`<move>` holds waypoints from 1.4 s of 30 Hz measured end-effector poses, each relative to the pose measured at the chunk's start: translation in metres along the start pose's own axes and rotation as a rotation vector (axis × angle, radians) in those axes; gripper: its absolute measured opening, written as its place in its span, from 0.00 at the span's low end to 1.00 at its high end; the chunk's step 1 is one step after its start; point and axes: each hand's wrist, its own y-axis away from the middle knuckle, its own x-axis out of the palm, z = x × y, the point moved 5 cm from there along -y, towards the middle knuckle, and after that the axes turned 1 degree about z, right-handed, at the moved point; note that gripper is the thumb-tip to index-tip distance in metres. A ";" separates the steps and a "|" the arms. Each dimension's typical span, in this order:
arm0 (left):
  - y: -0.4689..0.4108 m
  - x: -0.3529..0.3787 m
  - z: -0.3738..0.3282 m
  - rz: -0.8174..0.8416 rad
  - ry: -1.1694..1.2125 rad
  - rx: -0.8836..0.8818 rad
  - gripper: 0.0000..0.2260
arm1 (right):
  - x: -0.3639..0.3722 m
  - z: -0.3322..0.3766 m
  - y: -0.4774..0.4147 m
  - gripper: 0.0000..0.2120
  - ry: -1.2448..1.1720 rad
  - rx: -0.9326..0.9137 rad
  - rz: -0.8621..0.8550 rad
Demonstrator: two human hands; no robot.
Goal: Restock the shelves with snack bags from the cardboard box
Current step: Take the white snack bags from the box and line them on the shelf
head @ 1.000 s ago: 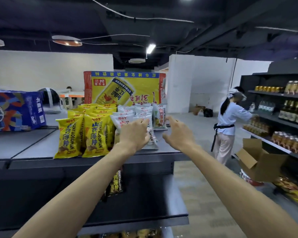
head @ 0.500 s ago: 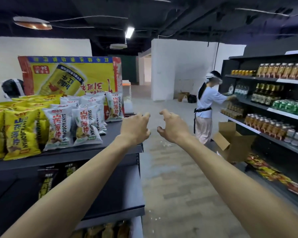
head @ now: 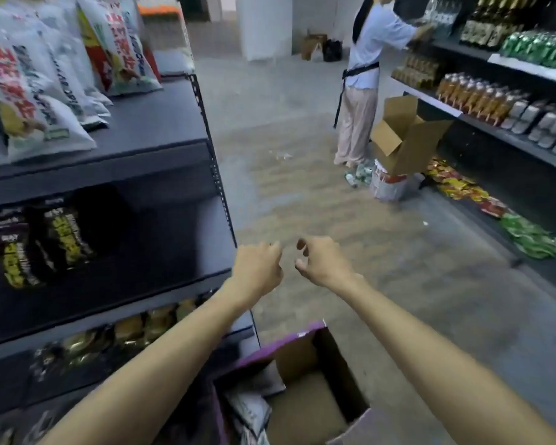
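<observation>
On the top board of the dark shelf unit (head: pixel 161 123) at far left stand white snack bags (head: pixel 29 101) printed with large red Chinese characters. A line of dark Latin capitals runs down each bag's side, too blurred to read. One board down lean dark bags (head: pixel 58 239) with yellow-green lettering that is also illegible, and the board below that holds a row of golden packets (head: pixel 135 329).

At the bottom, just beside the foot of the unit, sits the cardboard box (head: pixel 308 396). It is purple outside and plain brown inside, with its flaps open. A few pale bags (head: pixel 251 409) lie against its left wall, and the rest of its floor is bare.

Both forearms reach forward over the box. The left hand (head: pixel 257 268) hangs knuckles-up, its fingers loosely curled, and grasps nothing. The right hand (head: pixel 321 261), close beside it but apart, has thumb and forefinger bent toward each other with a gap between them, and it too is empty.

Farther right, a person in a pale blue top (head: pixel 366 59) reaches into the wall shelving (head: pixel 501 133), which is stocked with amber bottles (head: pixel 482 97) and what may be green cans (head: pixel 540 46). A second, plain brown box (head: pixel 405 133) stands open near this person's feet, and red, yellow and green packets (head: pixel 456 184) lie along the lowest board.
</observation>
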 end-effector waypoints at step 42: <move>0.125 0.520 -0.019 0.661 -0.116 0.254 0.20 | 0.524 -0.171 0.102 0.13 0.304 0.405 0.742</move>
